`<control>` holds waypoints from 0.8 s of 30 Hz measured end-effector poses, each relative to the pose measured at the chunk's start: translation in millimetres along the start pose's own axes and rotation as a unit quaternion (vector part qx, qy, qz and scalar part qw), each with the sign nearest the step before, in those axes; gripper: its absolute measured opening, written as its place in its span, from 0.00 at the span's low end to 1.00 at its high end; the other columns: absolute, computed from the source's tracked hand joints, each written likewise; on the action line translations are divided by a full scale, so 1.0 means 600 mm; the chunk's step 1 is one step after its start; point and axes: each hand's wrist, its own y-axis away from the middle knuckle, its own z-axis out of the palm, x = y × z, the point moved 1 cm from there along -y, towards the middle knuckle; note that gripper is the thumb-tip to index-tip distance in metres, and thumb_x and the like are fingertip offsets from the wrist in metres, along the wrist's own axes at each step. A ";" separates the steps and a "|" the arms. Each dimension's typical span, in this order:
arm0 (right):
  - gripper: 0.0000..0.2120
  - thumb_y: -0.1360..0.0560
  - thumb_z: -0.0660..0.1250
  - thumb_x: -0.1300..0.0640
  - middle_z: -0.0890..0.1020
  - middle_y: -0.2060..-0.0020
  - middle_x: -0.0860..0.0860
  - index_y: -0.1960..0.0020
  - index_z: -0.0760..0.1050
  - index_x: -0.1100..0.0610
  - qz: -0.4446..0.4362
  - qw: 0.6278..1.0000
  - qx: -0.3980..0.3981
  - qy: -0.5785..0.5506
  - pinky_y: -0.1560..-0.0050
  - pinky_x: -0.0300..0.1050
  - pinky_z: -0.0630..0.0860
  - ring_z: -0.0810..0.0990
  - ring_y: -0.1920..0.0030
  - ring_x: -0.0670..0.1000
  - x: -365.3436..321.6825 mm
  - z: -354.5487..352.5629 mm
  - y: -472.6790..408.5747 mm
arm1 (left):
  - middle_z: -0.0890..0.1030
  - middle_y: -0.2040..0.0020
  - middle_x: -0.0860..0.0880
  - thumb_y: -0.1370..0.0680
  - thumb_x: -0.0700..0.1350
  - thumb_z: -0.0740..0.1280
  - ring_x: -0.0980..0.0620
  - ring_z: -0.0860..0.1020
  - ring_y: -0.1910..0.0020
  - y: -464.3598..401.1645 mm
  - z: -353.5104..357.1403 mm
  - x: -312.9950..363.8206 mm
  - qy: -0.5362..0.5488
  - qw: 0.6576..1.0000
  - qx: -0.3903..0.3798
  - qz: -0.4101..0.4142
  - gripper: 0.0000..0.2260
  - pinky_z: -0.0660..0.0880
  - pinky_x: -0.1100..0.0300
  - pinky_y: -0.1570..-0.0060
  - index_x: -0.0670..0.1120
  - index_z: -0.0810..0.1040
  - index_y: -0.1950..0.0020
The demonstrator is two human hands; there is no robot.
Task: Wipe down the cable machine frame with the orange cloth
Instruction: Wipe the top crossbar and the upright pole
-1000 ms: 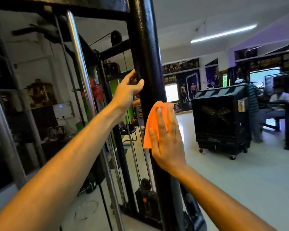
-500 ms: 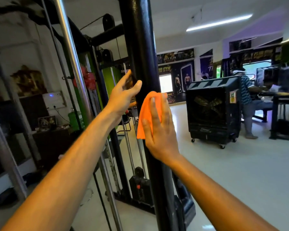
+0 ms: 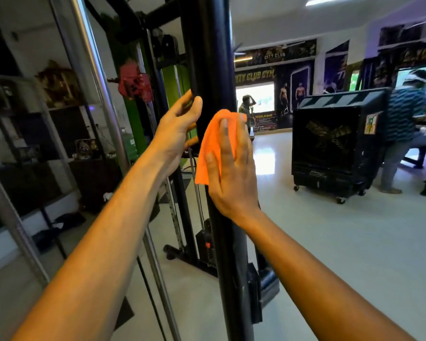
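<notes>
- The black upright post (image 3: 212, 57) of the cable machine frame runs from the top of the view down to the floor, right in front of the person.
- The right hand (image 3: 231, 168) lies flat against the front of the post, fingers straight and pointing up, pressing the orange cloth (image 3: 208, 148) onto the metal.
- The cloth sits between the palm and the post at about mid-height; its free edge sticks out to the left of the hand and over the fingertips.
- The left hand (image 3: 176, 130) wraps the post's left side just above and beside the cloth, thumb on the front face and fingers curled round behind it.
- Left of the post stands a chrome guide rod (image 3: 94, 70), tilted in the wide-angle view, and behind it the green-panelled part of the machine (image 3: 180, 77).
- Low behind the post, the weight stack (image 3: 205, 244) rests on the machine's base.
- On the pale floor to the right stands a black air cooler (image 3: 335, 143) on castors, well apart from the post.
- A person in a striped shirt (image 3: 403, 119) sits beside the cooler at the right edge.
</notes>
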 end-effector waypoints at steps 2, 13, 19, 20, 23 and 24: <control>0.35 0.11 0.61 0.50 0.43 0.12 0.58 0.11 0.47 0.55 0.002 1.000 -0.020 0.009 0.16 0.68 0.56 0.43 0.12 0.60 0.025 0.014 0.084 | 0.74 0.22 0.56 0.18 0.59 0.71 0.49 0.71 0.22 0.007 0.005 -0.011 -0.015 1.000 0.017 0.003 0.27 0.73 0.48 0.31 0.62 0.69 0.20; 0.33 0.10 0.60 0.49 0.47 0.12 0.61 0.12 0.50 0.58 0.000 1.000 0.009 -0.010 0.17 0.69 0.54 0.46 0.12 0.62 0.009 0.006 0.013 | 0.73 0.21 0.47 0.19 0.58 0.73 0.48 0.73 0.24 0.045 0.019 -0.048 0.010 0.999 0.044 0.011 0.23 0.76 0.57 0.42 0.63 0.74 0.24; 0.38 0.11 0.62 0.50 0.46 0.12 0.62 0.12 0.40 0.51 0.015 0.998 -0.057 -0.027 0.18 0.70 0.60 0.47 0.12 0.63 0.069 0.026 0.211 | 0.77 0.25 0.59 0.20 0.59 0.74 0.55 0.74 0.24 0.079 0.033 -0.114 0.012 0.997 0.082 -0.007 0.17 0.70 0.44 0.23 0.70 0.76 0.32; 0.39 0.10 0.61 0.49 0.46 0.13 0.62 0.12 0.37 0.49 0.021 0.997 -0.071 -0.025 0.19 0.71 0.62 0.47 0.12 0.64 0.078 0.029 0.247 | 0.77 0.25 0.59 0.21 0.60 0.74 0.56 0.73 0.24 0.085 0.035 -0.122 0.009 0.996 0.086 -0.010 0.18 0.69 0.43 0.22 0.70 0.76 0.33; 0.38 0.10 0.58 0.46 0.46 0.13 0.62 0.12 0.35 0.48 0.015 0.996 -0.075 -0.051 0.19 0.71 0.61 0.47 0.12 0.63 0.083 0.030 0.248 | 0.78 0.26 0.61 0.20 0.59 0.74 0.57 0.73 0.24 0.097 0.042 -0.133 0.010 0.995 0.096 -0.013 0.15 0.68 0.43 0.21 0.71 0.77 0.35; 0.39 0.11 0.60 0.47 0.47 0.13 0.63 0.12 0.37 0.49 0.018 0.996 -0.062 -0.069 0.18 0.69 0.60 0.48 0.12 0.62 0.078 0.028 0.219 | 0.78 0.26 0.61 0.19 0.58 0.73 0.57 0.73 0.24 0.099 0.043 -0.133 0.011 0.995 0.098 -0.016 0.14 0.68 0.43 0.21 0.71 0.77 0.36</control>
